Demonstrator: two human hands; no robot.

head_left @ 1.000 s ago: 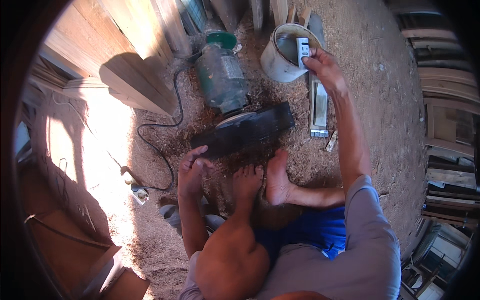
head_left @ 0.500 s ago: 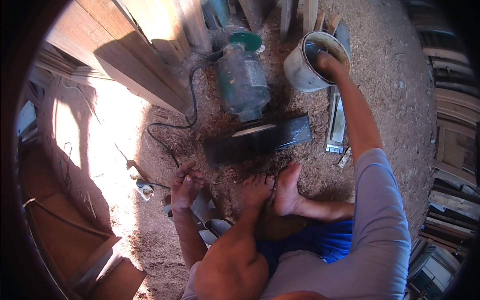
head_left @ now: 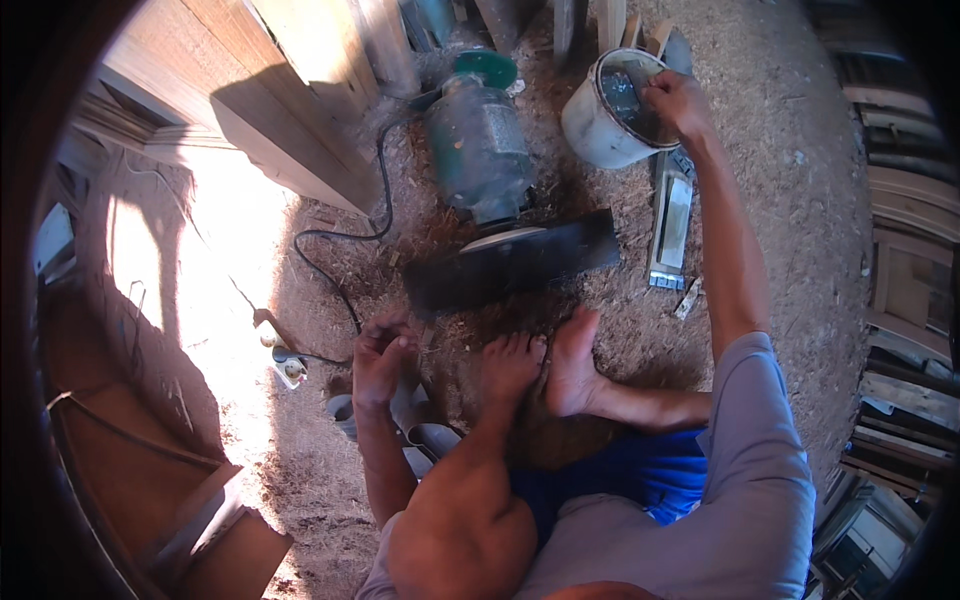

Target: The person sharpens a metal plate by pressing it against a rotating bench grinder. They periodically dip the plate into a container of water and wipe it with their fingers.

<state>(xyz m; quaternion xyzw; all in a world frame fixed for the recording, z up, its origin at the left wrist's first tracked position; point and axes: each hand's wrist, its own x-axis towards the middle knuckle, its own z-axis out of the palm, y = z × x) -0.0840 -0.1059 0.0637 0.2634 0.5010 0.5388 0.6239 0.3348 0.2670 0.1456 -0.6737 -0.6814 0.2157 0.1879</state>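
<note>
Since the earlier frame, the right hand (head_left: 675, 103) has risen from deep inside the bucket (head_left: 592, 125) to the right side of its mouth. Its fingers are bent and drawn narrowly together; whether they hold anything cannot be told. Round and whitish, the bucket has smudged, stained walls and a grimy dark band inside the rim; dark liquid (head_left: 619, 88) in it catches a grey-blue sheen. It stands on the dirt floor (head_left: 785, 190), to the right of a green electric motor (head_left: 478, 150). Just below the bucket lies a long narrow frame holding a pale slab (head_left: 677, 220). A black rectangular panel (head_left: 512, 262) sits in front of the motor, the edge of a pale wheel (head_left: 505, 240) showing behind it.

Near the panel's left end is the left hand (head_left: 380, 360), loosely curled and partly spread (its fingertips are blurred). Bare feet (head_left: 513, 368) rest between the two arms. Farther left, a black cord (head_left: 345, 236) runs to a socket strip (head_left: 280, 356), with wooden planks (head_left: 285, 110) above.
</note>
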